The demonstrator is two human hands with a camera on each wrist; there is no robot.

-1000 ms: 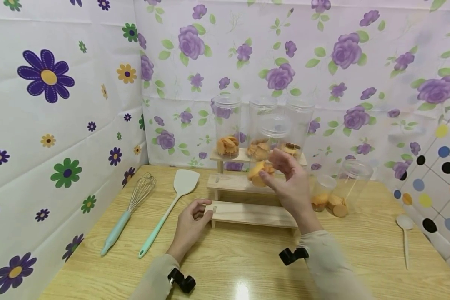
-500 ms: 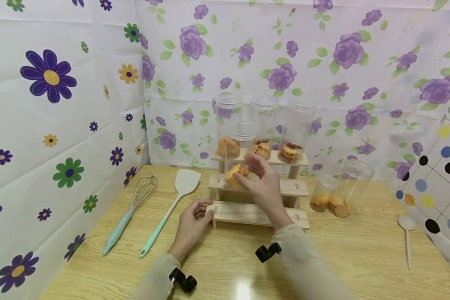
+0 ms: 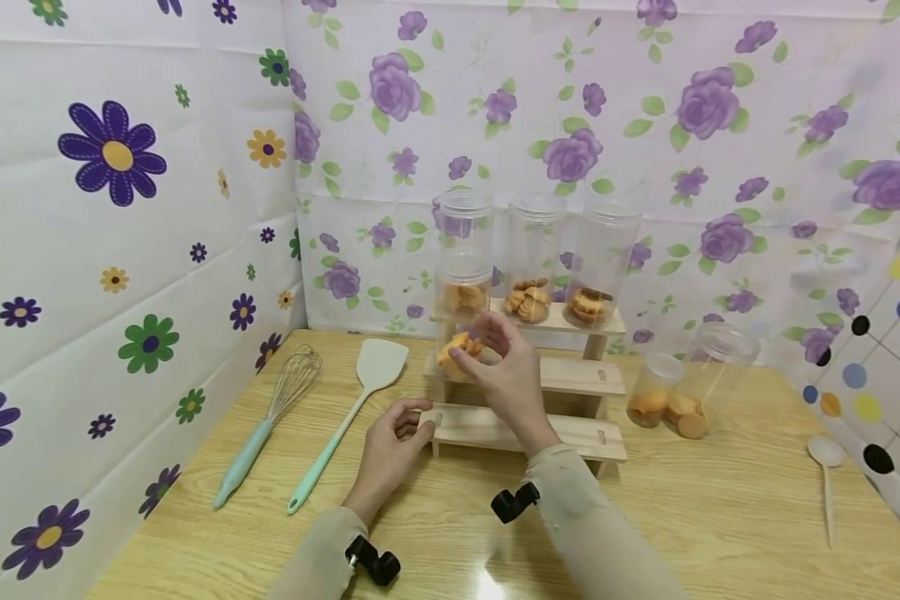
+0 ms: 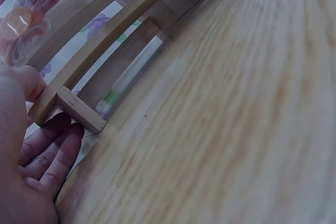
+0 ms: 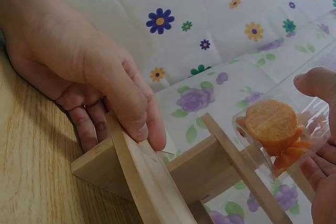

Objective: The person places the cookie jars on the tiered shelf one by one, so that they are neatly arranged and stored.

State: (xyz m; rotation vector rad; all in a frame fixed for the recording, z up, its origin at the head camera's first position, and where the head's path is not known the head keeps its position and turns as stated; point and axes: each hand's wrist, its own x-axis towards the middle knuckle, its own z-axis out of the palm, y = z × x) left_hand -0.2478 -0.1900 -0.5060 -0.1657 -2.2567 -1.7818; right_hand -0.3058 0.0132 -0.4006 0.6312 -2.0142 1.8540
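Note:
My right hand (image 3: 512, 375) holds a clear lidded jar (image 3: 456, 358) with orange pieces in its bottom. The jar stands at the left end of the middle step of a three-step wooden rack (image 3: 525, 423); whether its base touches the board I cannot tell. In the right wrist view the held jar (image 5: 275, 132) is tilted by the camera angle, with thumb and fingers on either side. My left hand (image 3: 392, 437) pinches the left end of the lowest step, thumb on top and fingers below, as the left wrist view shows on the rack (image 4: 79, 111).
Several clear jars (image 3: 528, 300) line the top step. Right of the rack stand a small jar (image 3: 648, 404) and a taller tilted-looking jar (image 3: 693, 408). A whisk (image 3: 258, 442) and a spatula (image 3: 345, 417) lie left; a white spoon (image 3: 827, 475) lies far right.
My right hand has carried the jar leftward along the rack and lowered it toward the left end of the middle step. The left hand keeps its hold on the lowest step.

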